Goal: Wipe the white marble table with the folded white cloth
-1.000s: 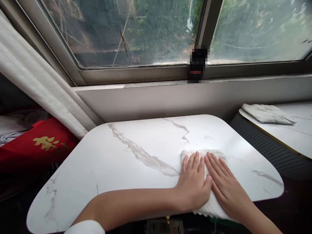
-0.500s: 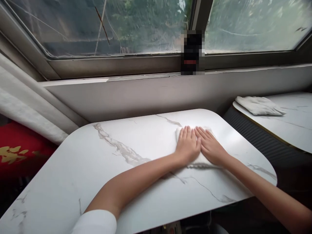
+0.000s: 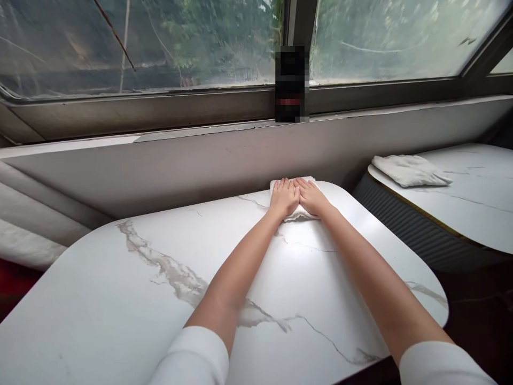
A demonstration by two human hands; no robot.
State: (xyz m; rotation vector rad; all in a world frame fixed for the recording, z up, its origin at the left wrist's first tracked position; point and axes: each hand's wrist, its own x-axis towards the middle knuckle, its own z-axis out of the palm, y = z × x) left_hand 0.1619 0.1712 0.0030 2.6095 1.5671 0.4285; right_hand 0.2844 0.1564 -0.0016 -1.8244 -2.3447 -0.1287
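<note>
We note both bare hands at the far edge of a white, marble-veined desk [image 3: 100, 283] with rounded corners. Under them lies a folded white fabric cloth [image 3: 301, 215], on the desktop close to the pale wall [image 3: 216, 163], right of the broad grey-brown vein. Left hand [image 3: 284, 200]: palm down on the cloth, fingers extended and pressed flat, grasping nothing. Right hand [image 3: 313, 200]: likewise flat, fingers angled inward, the two hands touching or nearly so; we cannot tell which. Both arms reach well forward from white sleeves [image 3: 192, 355].

To the right, we see a second white, marble-veined desk [image 3: 484, 184] over a ribbed grey base [image 3: 385, 224]; a crumpled off-white cloth [image 3: 411, 170] lies at its near left corner. Above the wall, a metal-framed glass window [image 3: 224, 45]. A dark object [image 3: 290, 99] at its middle upright is too pixelated for us to identify. Far left: pale curtain folds [image 3: 28, 222].
</note>
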